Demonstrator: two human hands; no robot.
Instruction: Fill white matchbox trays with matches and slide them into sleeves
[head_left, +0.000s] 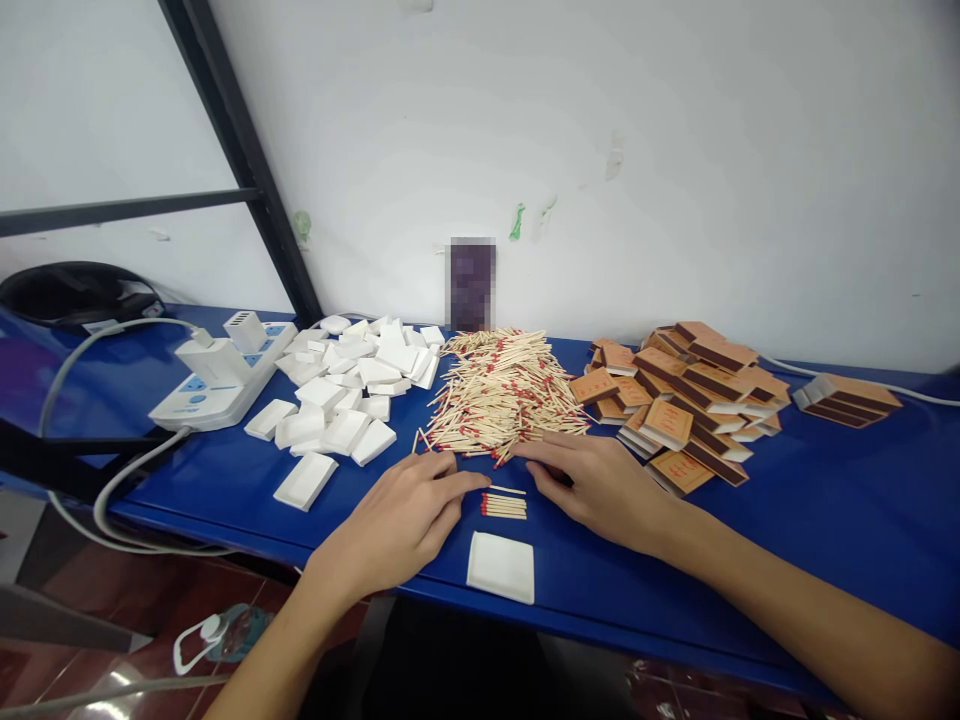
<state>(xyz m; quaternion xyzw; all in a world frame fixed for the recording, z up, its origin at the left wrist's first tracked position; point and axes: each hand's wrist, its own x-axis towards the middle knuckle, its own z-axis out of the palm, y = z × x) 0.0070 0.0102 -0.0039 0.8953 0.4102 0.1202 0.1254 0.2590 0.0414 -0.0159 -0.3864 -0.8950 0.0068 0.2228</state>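
Note:
My left hand [409, 510] rests on the blue table with its index finger stretched out, the tip at the head end of a single match [508, 489]. Just below that match, several red-headed matches [504, 506] lie side by side in a neat row. My right hand [596, 490] reaches to the front edge of a big heap of matches [502, 395]; its index fingertip touches matches there, and the thumb is held apart. Neither hand visibly grips anything. In front of the row, near the table edge, lies a white matchbox tray [501, 567].
White matchbox trays [349, 380] are piled left of the heap. Printed matchbox sleeves [686, 390] form a pile on the right, with a few more [847, 398] beyond. A power strip [225, 385] with cables and a black metal frame [251, 170] stand at left.

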